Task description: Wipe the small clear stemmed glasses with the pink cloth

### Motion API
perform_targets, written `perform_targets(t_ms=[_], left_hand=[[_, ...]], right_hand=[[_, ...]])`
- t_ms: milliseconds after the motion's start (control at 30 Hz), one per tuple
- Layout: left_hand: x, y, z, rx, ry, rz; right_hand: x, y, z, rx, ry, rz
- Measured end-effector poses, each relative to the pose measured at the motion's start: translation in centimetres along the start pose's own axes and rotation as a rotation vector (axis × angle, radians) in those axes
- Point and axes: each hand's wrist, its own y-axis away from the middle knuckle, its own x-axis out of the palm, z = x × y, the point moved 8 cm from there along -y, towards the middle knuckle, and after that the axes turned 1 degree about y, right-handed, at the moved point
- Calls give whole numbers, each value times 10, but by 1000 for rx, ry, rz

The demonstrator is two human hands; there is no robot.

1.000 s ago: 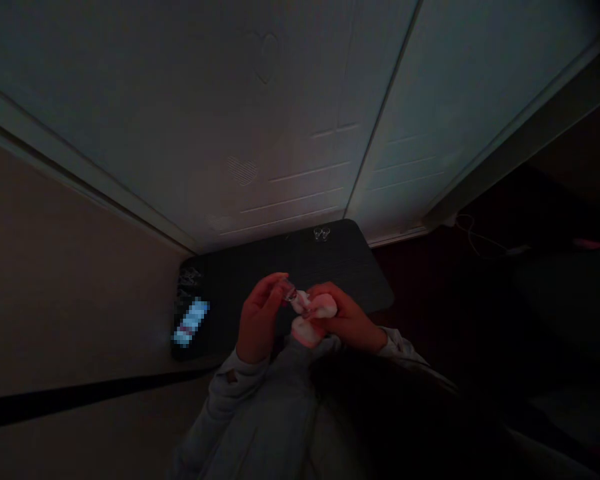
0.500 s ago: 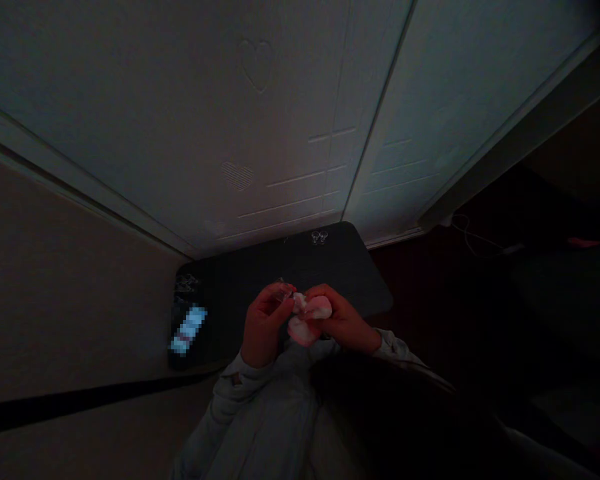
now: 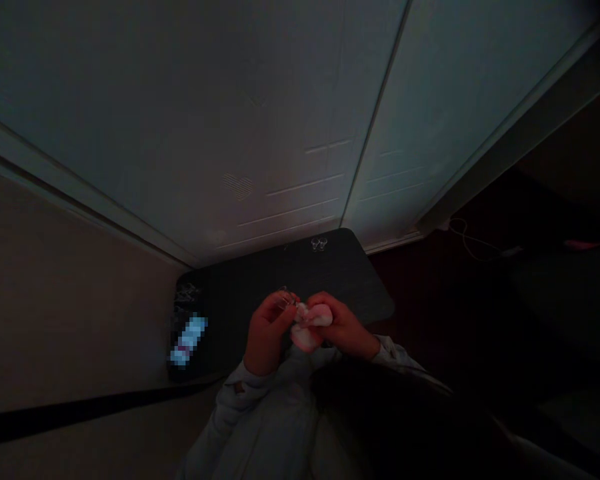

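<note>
My left hand (image 3: 267, 330) is closed around a small clear object (image 3: 284, 297), glass or plastic, its exact kind too dim to tell. A soft pinkish-white cloth (image 3: 307, 337) is gripped in my right hand (image 3: 349, 331), bunched up with one part folded over the fingers and another hanging below. Where the hands meet, the cloth touches the clear object. Both hands are held above the near side of a dark tabletop (image 3: 260, 273). Fingers of the right hand are partly hidden by the cloth.
Two small clear cup-like pieces (image 3: 319, 244) stand at the table's far edge. More clear items (image 3: 186, 292) lie at the left end, above a bright pixelated rectangle (image 3: 189, 341). A pale panelled door (image 3: 300, 133) rises behind. A white cable (image 3: 467, 240) lies at right.
The view has tilted slightly, so table and hands appear a little lower. Both hands keep their hold, with the cloth still against the clear object.
</note>
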Motion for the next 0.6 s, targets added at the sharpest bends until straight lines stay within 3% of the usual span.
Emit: perform_targets(t_ms=[200,400,600], left_hand=[[-2,1,-2,7,-2,-37],[-1,1,-1,-26,-37,15],[-14,-1,6,-38,-129,-29]], right_hand=[[0,1,-3,-14,31,-27],[1,0,-16,61,-19,-55],[-3,-4,-34,125,-171,-116]])
